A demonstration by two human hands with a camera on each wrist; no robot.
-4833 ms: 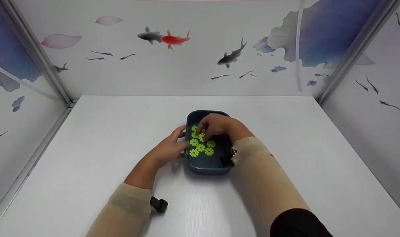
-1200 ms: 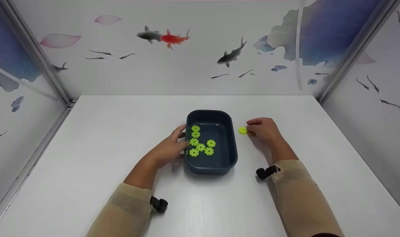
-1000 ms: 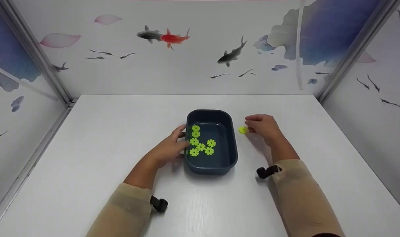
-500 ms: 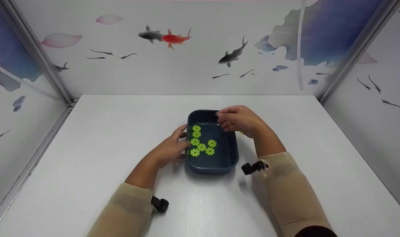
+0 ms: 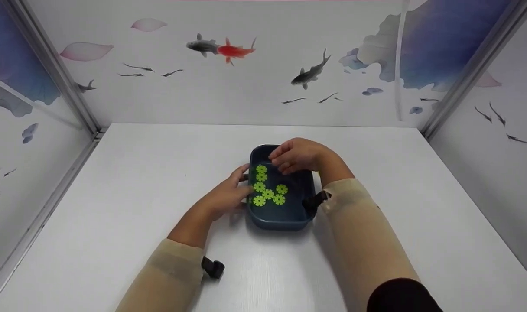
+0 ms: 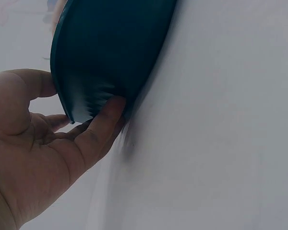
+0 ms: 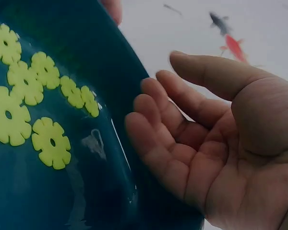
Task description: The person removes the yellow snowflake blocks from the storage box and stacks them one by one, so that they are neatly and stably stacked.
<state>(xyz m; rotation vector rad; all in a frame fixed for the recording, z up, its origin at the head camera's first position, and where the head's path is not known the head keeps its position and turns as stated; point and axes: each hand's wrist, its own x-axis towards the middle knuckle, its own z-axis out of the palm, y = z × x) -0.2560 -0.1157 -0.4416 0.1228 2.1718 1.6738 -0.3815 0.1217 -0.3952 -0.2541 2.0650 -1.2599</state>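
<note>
From above, my left hand (image 5: 226, 197) steadies the unmarked blue tray (image 5: 306, 189) of green discs (image 5: 268, 190); my right hand (image 5: 296, 155) hovers over its far end. Left wrist: fingers (image 6: 103, 122) pressed straight against the tray's wall (image 6: 110, 43). Right wrist: my empty palm (image 7: 221, 139), fingers loosely curled, above the discs (image 7: 29, 105).

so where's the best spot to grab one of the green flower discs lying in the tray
Probably the upper right disc: its right edge faces bare tray floor, while the others touch or overlap. Come from above with the right hand, already over the blue tray, and pinch across its notched rim with thumb and fingertip. It lies flat and thin, so a nail under one petal may help. The left hand steadies the tray's left wall.
</note>
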